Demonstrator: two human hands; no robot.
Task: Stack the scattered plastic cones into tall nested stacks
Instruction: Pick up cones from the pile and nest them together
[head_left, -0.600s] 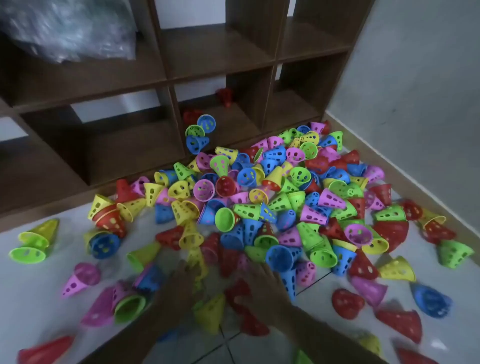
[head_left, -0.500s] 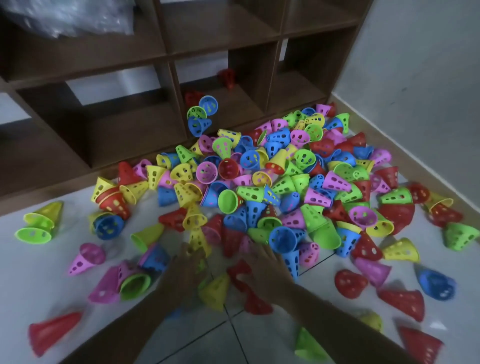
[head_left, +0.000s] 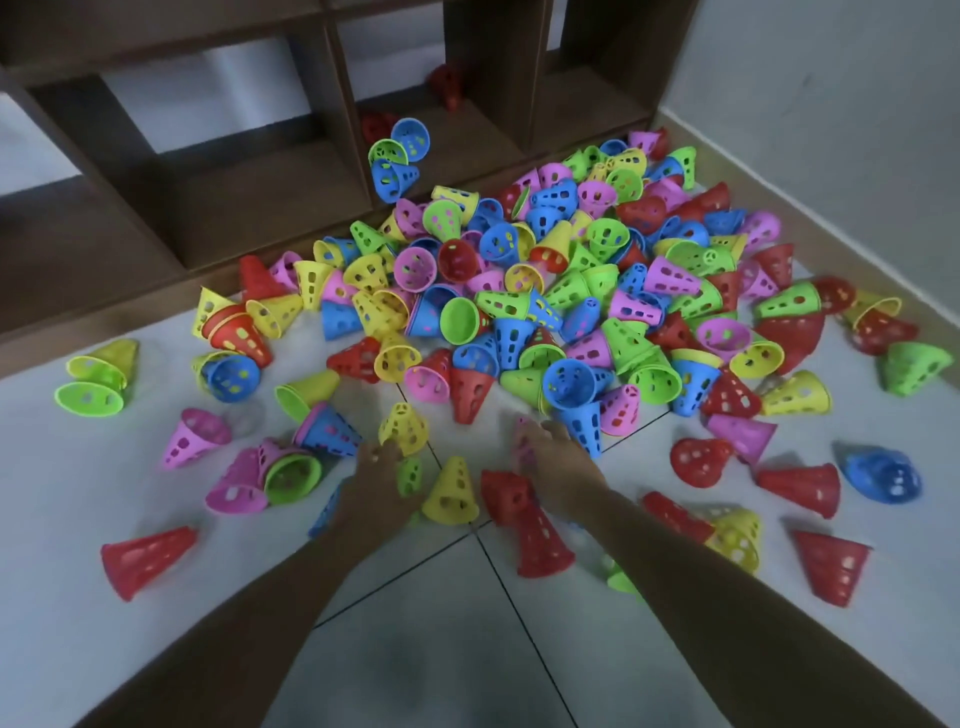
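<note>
Several perforated plastic cones (head_left: 545, 291) in red, yellow, green, blue and pink lie in a big loose pile on the white tiled floor. My left hand (head_left: 379, 480) reaches forward, its fingertips at the base of an upright yellow cone (head_left: 404, 425), with a small green cone (head_left: 410, 475) just right of it. My right hand (head_left: 558, 467) holds a blurred pink cone (head_left: 522, 441) at its thumb side, close to a blue cone (head_left: 587, 426). Between my hands stand a yellow cone (head_left: 452, 491) and two red cones (head_left: 540, 540).
A dark wooden shelf unit (head_left: 234, 197) stands behind the pile, with a few cones in its lower cubby (head_left: 397, 156). A grey wall and skirting (head_left: 831, 156) close off the right. Stray cones lie at the left (head_left: 148, 558) and right (head_left: 831, 564).
Both hands have drawn back a little from the pile's edge. The pink cone has come along with my right hand, and the yellow cone sits nearer to me. The camera has tilted down.
</note>
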